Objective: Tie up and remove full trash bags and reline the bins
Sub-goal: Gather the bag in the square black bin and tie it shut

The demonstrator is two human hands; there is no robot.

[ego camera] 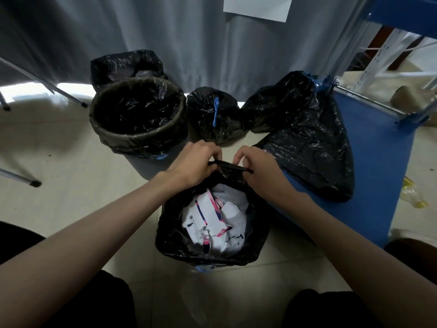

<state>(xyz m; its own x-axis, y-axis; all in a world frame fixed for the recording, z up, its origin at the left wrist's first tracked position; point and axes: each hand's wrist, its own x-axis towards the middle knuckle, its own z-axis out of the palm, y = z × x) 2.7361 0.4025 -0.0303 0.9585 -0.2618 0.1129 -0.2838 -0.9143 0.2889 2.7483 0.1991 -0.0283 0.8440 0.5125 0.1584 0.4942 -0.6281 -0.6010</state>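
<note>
Head view: left hand [196, 162] and right hand [257, 166] at centre, both pinching the twisted far rim of the full black bag [205, 242] at six o'clock, crumpled paper [212, 221] inside. Relined bin [138, 117] at ten o'clock; tied bag [212, 114] at twelve; blue shelf [369, 147] at three.

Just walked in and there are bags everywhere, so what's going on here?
A person is tying up a full trash bag stuffed with crumpled paper. The left hand and right hand each pinch the bag's gathered far edge; it is still open. Beyond, one bin is already relined, and a tied bag with a blue tie sits beside it.
</note>
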